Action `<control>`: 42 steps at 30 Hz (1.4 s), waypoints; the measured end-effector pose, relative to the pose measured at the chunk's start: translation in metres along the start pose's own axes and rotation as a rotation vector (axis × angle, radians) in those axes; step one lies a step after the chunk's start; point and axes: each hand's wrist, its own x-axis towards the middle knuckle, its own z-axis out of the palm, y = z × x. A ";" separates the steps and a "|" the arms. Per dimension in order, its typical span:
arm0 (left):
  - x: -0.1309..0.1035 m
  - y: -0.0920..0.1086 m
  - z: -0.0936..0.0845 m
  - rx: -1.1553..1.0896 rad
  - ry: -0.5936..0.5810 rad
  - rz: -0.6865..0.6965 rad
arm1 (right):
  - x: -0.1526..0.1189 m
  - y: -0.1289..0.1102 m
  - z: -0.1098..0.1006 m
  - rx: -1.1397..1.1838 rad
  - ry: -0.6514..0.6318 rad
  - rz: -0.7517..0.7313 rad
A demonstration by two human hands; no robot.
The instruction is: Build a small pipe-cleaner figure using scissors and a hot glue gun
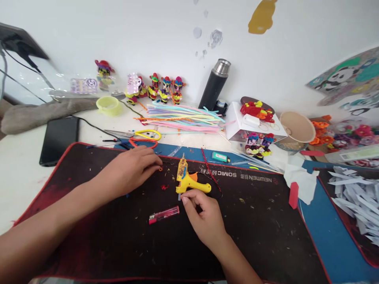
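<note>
My left hand is over the upper left of the black mat, its fingertips together at a tiny orange piece. A yellow glue gun lies on the mat between my hands, its nozzle pointing away from me. My right hand is just below it, thumb and forefinger pinched near the glue stick at its rear; whether they hold anything is too small to tell. Nearby are a clear pink lighter and a small red piece.
Behind the mat are scissors, pastel pipe cleaners, small figures, a black flask and a white box. A phone lies at left. Paper strips are piled at right.
</note>
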 end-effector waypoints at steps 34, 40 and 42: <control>-0.008 0.008 0.015 0.083 -0.025 0.034 | -0.002 0.000 -0.001 -0.042 -0.015 -0.005; -0.002 0.007 0.017 0.093 -0.009 0.021 | 0.000 0.000 0.000 -0.051 -0.011 -0.013; -0.002 0.006 0.015 0.072 -0.004 0.017 | 0.000 -0.001 -0.001 -0.047 -0.008 -0.012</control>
